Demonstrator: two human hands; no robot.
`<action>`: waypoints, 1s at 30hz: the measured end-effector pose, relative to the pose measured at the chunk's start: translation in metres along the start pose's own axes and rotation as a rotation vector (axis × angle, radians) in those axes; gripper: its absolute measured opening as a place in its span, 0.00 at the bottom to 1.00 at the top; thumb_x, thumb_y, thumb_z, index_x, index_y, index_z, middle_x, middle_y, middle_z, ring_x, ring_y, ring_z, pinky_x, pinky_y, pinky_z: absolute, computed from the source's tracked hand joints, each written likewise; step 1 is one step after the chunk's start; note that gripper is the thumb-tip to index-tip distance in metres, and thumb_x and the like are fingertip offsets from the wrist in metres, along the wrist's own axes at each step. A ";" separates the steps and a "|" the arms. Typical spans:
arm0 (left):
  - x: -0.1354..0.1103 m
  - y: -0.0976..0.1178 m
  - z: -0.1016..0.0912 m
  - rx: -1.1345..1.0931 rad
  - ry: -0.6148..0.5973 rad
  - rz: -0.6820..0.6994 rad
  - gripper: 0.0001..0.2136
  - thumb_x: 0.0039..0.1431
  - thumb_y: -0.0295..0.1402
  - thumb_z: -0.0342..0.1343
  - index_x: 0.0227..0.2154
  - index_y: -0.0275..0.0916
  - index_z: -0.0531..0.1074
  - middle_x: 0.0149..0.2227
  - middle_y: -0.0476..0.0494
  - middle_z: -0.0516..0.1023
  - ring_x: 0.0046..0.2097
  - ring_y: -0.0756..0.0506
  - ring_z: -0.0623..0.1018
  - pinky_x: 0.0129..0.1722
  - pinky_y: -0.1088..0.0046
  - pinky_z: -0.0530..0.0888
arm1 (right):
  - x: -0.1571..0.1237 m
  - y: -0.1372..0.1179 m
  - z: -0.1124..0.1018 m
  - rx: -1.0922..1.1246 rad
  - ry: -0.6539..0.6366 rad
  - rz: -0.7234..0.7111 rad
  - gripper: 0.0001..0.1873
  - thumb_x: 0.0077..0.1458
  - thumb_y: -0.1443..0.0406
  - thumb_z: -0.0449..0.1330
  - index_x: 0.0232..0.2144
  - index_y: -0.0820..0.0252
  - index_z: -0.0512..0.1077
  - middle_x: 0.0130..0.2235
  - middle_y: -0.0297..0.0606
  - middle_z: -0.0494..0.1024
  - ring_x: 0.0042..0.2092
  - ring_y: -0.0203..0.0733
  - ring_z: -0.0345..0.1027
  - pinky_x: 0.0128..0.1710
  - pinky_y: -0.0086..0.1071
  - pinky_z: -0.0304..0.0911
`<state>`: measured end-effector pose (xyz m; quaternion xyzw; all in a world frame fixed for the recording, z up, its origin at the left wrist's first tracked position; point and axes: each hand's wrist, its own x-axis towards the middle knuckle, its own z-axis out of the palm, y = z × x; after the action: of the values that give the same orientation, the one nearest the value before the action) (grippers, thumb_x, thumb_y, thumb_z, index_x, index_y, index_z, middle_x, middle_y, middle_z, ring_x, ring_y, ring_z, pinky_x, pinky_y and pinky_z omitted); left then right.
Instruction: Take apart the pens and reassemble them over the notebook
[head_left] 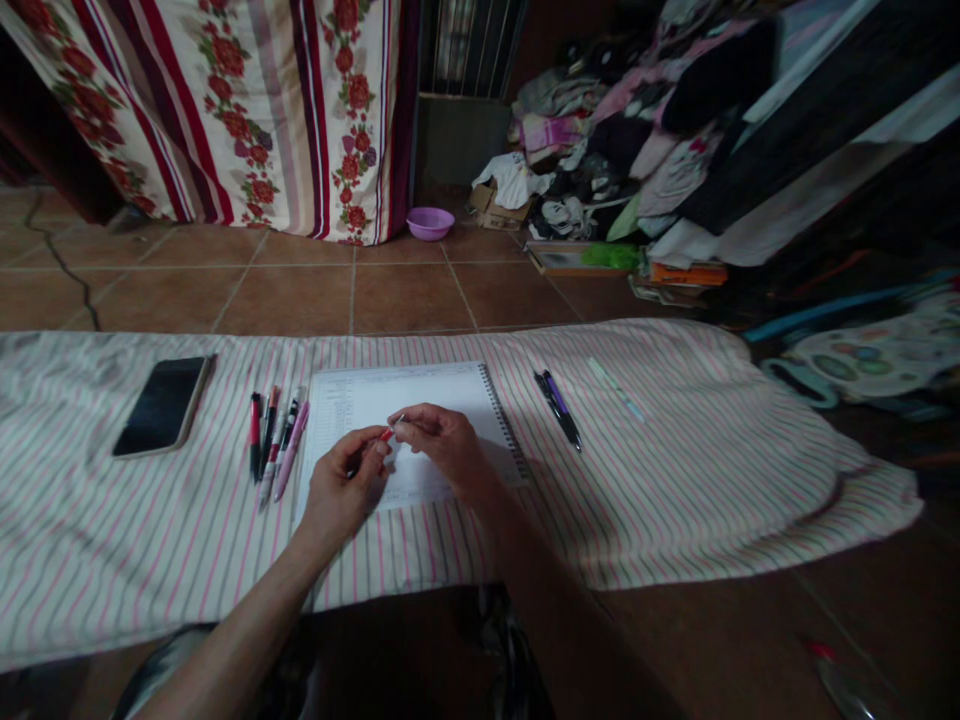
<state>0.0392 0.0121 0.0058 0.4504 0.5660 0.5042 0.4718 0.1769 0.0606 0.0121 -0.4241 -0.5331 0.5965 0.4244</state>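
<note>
My left hand [346, 488] and my right hand [444, 446] meet over a spiral notebook [360, 400] with a printed table on its page. Both pinch a small pen [391, 430] with a red part between their fingertips, just above the paper. The notebook lies on a pink-and-white striped cloth [675, 470] spread on the tiled floor. Left of the notebook several pens [274, 445] lie side by side. To its right rest two dark pens [559, 408] and a pale pen [616, 390].
A black phone [161, 405] lies on the cloth at the left. A floral mattress [247, 110] leans at the back, a purple bowl [430, 222] beside it. Piled clothes [622, 130] and boxes crowd the right. A colourful mat [877, 360] lies far right.
</note>
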 end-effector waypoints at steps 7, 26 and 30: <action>0.001 -0.005 -0.001 0.010 -0.010 0.010 0.14 0.49 0.39 0.57 0.37 0.36 0.73 0.27 0.49 0.74 0.26 0.53 0.71 0.28 0.77 0.72 | -0.001 -0.001 -0.001 0.012 -0.015 0.012 0.09 0.43 0.63 0.62 0.31 0.59 0.75 0.27 0.31 0.75 0.27 0.30 0.63 0.26 0.25 0.58; 0.002 -0.003 -0.003 0.018 0.023 0.006 0.15 0.49 0.39 0.57 0.37 0.35 0.73 0.28 0.48 0.74 0.25 0.53 0.72 0.27 0.76 0.72 | 0.001 -0.001 -0.036 -0.199 0.205 -0.053 0.13 0.46 0.60 0.61 0.34 0.60 0.74 0.27 0.36 0.76 0.29 0.36 0.68 0.27 0.29 0.62; 0.002 -0.004 -0.005 0.032 0.018 0.003 0.15 0.49 0.40 0.57 0.37 0.35 0.73 0.28 0.48 0.74 0.25 0.53 0.72 0.28 0.76 0.72 | -0.005 0.001 -0.057 -0.433 0.224 -0.142 0.09 0.48 0.63 0.59 0.32 0.60 0.75 0.31 0.38 0.77 0.32 0.38 0.69 0.32 0.32 0.63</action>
<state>0.0341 0.0126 0.0021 0.4543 0.5776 0.4997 0.4585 0.2331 0.0719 0.0068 -0.5299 -0.6266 0.3864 0.4210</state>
